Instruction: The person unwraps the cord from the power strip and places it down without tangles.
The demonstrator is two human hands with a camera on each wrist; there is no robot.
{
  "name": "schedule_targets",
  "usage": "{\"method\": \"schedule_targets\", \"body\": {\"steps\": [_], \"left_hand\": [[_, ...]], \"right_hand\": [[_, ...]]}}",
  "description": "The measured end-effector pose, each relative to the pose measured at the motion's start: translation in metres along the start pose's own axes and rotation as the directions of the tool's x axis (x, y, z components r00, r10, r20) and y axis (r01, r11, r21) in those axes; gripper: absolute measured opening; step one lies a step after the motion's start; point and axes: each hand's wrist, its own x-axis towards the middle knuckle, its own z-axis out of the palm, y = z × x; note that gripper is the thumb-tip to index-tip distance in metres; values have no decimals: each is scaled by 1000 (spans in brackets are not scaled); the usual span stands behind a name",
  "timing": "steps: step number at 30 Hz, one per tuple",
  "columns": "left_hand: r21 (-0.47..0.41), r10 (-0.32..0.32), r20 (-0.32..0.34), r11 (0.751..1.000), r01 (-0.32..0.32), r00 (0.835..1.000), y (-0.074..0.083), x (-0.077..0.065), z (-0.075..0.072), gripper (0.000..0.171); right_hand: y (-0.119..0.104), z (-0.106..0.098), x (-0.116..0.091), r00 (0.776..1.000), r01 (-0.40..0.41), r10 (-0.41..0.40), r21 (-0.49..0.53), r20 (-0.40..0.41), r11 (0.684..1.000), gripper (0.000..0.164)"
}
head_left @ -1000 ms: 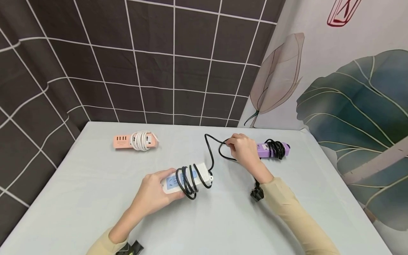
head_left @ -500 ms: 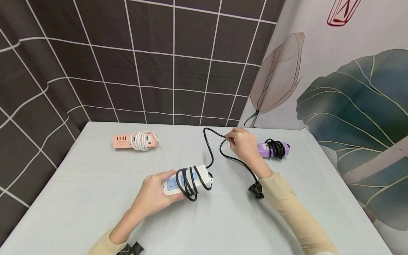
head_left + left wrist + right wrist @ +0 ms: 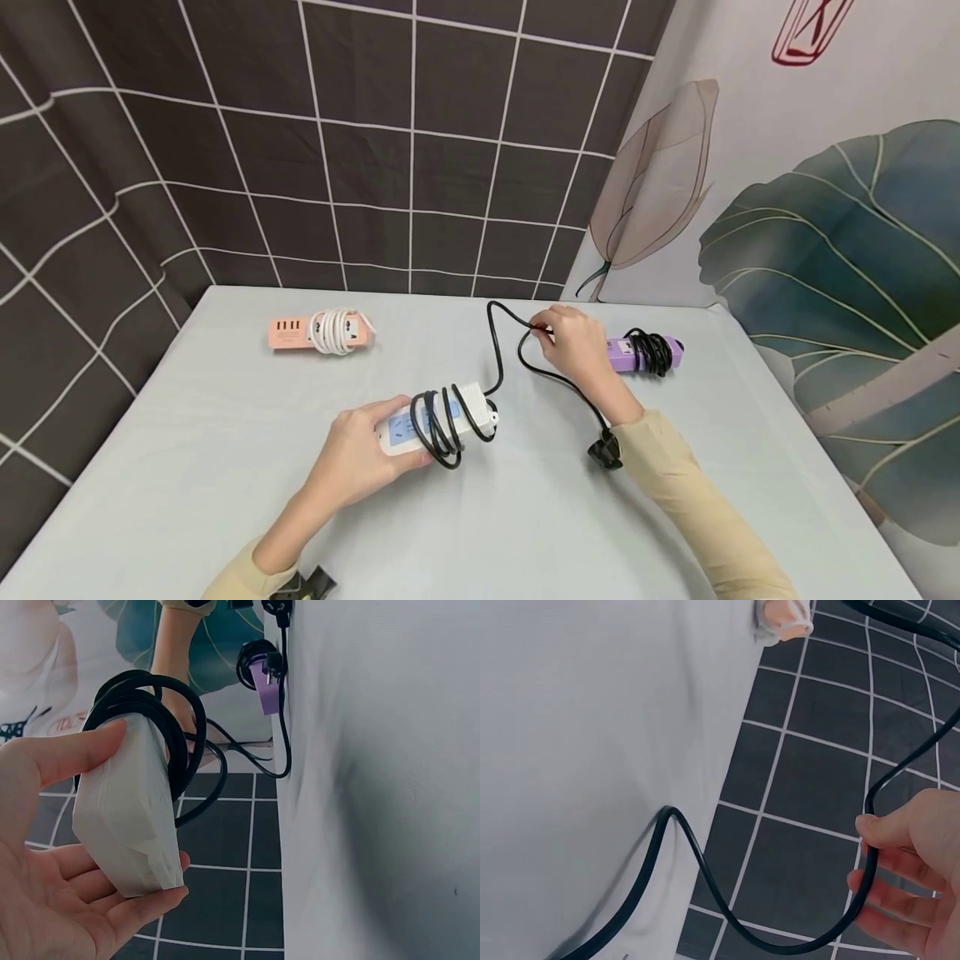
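Observation:
My left hand (image 3: 358,458) grips one end of a white power strip (image 3: 401,432) with blue socket panels, thumb on one side and fingers on the other, as the left wrist view also shows. Several loose turns of black cord (image 3: 435,425) go round the strip's other end. From there the cord runs up and right to my right hand (image 3: 573,346), which pinches it between thumb and fingers (image 3: 889,829). Past that hand the cord curves down to a black plug (image 3: 604,452) near the right sleeve.
An orange power strip (image 3: 288,333) wrapped in white cord lies at the table's back left. Behind my right hand a purple power strip (image 3: 622,356) with black cord wound on it lies at the back right. A dark tiled-pattern cloth (image 3: 367,158) hangs behind the table (image 3: 225,417).
The right hand has shifted slightly up with the cord, and the loop between the hands stands higher. The cord to the plug shows more fully. The left hand keeps its grip, barely moved.

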Motion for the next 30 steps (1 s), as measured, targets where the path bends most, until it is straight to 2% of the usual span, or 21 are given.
{"method": "schedule_targets", "body": {"steps": [9, 20, 30], "left_hand": [[6, -1, 5, 1000, 1, 1000, -2, 0, 1, 69], [7, 1, 16, 1000, -1, 1000, -2, 0, 3, 68], [4, 0, 16, 1000, 0, 1000, -8, 2, 7, 68]], "right_hand": [[0, -4, 0, 1000, -24, 23, 29, 14, 999, 13], [-2, -10, 10, 993, 28, -25, 26, -112, 999, 10], [-6, -17, 10, 980, 49, -38, 51, -195, 998, 10]]}}
